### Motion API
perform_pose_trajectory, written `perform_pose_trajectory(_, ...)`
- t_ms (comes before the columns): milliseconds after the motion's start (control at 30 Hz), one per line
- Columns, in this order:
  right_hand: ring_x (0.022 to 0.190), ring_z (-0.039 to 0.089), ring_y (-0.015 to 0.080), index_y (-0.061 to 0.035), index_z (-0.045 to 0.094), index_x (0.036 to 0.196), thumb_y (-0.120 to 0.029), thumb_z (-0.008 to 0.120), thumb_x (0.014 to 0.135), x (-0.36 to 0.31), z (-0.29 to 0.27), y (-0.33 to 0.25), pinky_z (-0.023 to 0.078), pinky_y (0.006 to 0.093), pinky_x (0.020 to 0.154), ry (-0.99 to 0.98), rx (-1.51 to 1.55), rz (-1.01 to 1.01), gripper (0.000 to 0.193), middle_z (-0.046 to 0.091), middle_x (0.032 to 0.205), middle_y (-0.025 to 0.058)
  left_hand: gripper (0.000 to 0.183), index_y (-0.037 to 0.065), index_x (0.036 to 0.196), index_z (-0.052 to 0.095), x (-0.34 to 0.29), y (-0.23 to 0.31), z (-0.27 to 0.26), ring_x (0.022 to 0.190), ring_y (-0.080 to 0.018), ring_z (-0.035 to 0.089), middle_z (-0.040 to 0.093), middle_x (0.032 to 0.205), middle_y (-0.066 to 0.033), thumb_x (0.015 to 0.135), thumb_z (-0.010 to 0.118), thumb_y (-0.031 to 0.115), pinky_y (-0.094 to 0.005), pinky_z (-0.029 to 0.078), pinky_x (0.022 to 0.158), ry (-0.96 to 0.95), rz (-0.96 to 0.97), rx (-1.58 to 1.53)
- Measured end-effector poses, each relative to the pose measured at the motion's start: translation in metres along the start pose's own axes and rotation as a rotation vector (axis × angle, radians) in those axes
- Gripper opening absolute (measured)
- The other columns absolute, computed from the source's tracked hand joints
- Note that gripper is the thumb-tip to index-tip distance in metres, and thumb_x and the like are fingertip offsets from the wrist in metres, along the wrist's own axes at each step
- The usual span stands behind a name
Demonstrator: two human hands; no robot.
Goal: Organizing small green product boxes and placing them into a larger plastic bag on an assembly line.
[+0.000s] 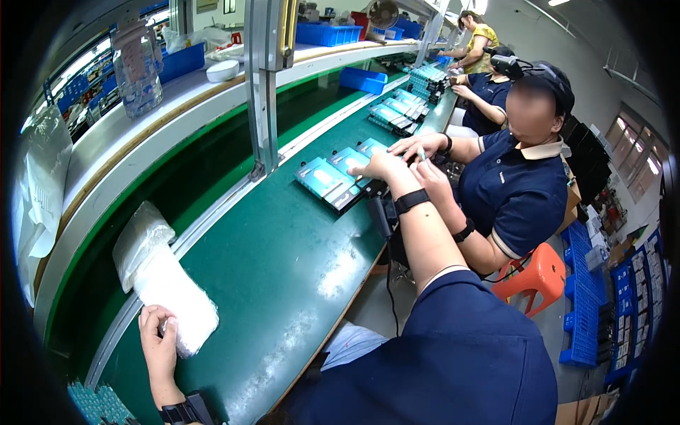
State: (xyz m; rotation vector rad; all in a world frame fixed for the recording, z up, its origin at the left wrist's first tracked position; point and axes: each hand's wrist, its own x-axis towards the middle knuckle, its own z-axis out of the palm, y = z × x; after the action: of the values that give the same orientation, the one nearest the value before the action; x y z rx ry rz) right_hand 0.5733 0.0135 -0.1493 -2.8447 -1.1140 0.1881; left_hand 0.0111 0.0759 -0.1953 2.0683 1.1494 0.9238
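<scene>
My left hand [159, 343] is at the lower left on the green belt [283, 262]. Its fingers pinch the near end of a white plastic bag [173, 297] stuffed with small pieces. A second, clearer bag [139, 241] lies just beyond it. My right arm, with a black wrist strap, stretches far to the right. My right hand [379, 166] lies with bent fingers on a row of flat teal boxes [329, 177]; I cannot see whether it grips one. A co-worker's hands [423, 152] work right next to mine.
A seated co-worker in a navy shirt [517, 184] is close on the right, on an orange stool [535, 276]. More teal boxes [400, 110] lie further along the belt. A metal post [263, 92], a water bottle [136, 67] and blue crates [328, 33] stand on the raised shelf.
</scene>
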Motion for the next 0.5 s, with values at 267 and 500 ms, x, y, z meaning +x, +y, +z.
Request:
perform_pose_trajectory(267,0.077,0.067,0.0238,0.0037,0.067,0.092,-0.042,0.080,0.075,-0.025,-0.002,-0.004,0.054,0.0369,0.070,0.039,0.258,-0.099,0.050,0.071,0.088,0.0128,0.004,0.001,0.084,0.057,0.006,0.009,0.002,0.092,-0.0209,0.049,0.051,0.094,-0.0064,0.080,0.057,0.001,-0.0291,0.040,0.080,-0.032,-0.024,0.016)
perform_pose_trajectory(500,0.057,0.060,0.0174,0.0007,0.066,0.070,-0.037,0.079,0.077,0.010,-0.019,0.006,0.048,0.0340,0.054,-0.336,0.247,0.232,0.040,0.067,0.064,0.0055,0.005,0.001,0.084,0.058,0.003,0.010,0.005,0.094,-0.0200,0.050,0.052,0.095,-0.0059,0.080,0.059,0.000,-0.0295,0.041,0.084,-0.030,-0.046,-0.002)
